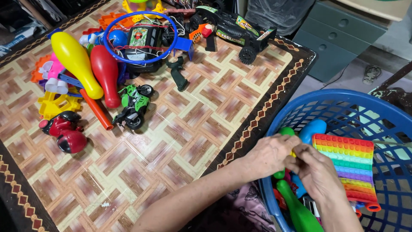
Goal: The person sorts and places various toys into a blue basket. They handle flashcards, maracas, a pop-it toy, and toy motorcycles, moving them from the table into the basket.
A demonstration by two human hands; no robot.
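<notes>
Both hands meet inside the blue basket: the left hand grips a green bowling pin, the right hand touching it, beside a rainbow pop mat.

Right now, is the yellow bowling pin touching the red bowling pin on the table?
Touching. The head view shows the yellow pin lying against the red pin, with no gap between them.

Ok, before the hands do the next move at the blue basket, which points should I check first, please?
1. Both hands inside the basket: ok, left hand and right hand meet there.
2. What the hands hold: cannot tell, fingers hide it.
3. Green pin free below the hands: ok.
4. Rainbow bubble mat clear of the hands: ok, beside the right hand.
5. Free space on the table: ok.
</notes>
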